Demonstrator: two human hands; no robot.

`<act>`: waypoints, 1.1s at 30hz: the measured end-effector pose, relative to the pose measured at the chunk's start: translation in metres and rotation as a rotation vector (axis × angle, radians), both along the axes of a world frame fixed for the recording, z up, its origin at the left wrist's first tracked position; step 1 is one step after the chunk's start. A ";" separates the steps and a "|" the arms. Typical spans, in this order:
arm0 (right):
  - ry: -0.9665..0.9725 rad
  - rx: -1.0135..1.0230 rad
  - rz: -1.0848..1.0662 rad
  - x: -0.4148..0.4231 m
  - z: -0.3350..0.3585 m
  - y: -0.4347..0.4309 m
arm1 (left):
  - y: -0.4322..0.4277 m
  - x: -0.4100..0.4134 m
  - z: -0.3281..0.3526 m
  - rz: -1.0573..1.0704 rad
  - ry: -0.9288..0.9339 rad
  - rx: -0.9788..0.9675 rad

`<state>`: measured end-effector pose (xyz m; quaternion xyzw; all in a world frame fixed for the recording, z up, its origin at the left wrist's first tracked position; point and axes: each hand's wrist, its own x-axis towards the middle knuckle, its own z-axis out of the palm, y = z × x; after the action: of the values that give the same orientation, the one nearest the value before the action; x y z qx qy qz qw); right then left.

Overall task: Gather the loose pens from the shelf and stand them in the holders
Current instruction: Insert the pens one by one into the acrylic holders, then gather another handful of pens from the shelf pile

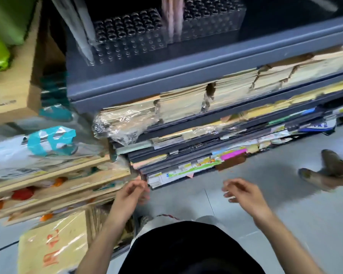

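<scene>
Two clear plastic pen holders with rows of round holes stand on the top grey shelf: one at the left [127, 38], one at the right [212, 18]. A bunch of pinkish pens [172, 16] stands between them, blurred. More clear-wrapped pens [77, 28] lean at the left holder's edge. My left hand [132, 191] hangs low by the shelf's bottom corner, fingers loosely curled, holding nothing I can see. My right hand [242, 191] hovers over the floor, fingers relaxed and empty. Both are far below the holders.
Grey shelves [166, 80] below the holders carry stacks of wrapped notebooks and paper. Wooden racks [57, 175] and cardboard boxes [52, 244] crowd the left. Another person's foot [323, 173] stands on the grey floor at the right.
</scene>
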<state>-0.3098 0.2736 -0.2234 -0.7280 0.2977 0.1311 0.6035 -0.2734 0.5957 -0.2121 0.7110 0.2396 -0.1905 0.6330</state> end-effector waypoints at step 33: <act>-0.288 -0.489 0.151 0.065 0.061 -0.424 | -0.471 0.131 0.108 -0.448 -0.453 0.111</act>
<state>-0.2450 -0.1501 -0.1628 -0.8830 0.1768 -0.0050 0.4347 -0.1422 0.1249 -0.1046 0.8038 -0.0599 -0.1484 0.5730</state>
